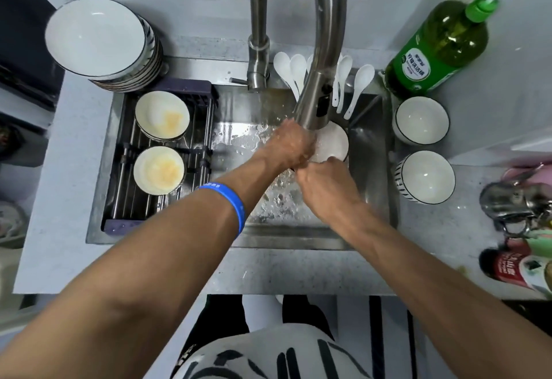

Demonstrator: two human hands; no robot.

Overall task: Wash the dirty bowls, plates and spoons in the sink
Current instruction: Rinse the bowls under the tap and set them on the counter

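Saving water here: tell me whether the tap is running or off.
Running. Water streams from the faucet head onto the left hand and the white bowl, and splashes lie across the sink floor.

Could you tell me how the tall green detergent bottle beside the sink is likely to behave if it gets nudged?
The green detergent bottle is tall with a pump on top, so it probably tips more readily than it slides. It looks mostly full, so likely heavy for its size. It stands near the sink rim, so its smooth plastic may be slippery if wet.

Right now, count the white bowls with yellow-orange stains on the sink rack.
2. One stained white bowl sits at the back of the dark sink rack, apparently stacked on others; the second sits nearer, in front.
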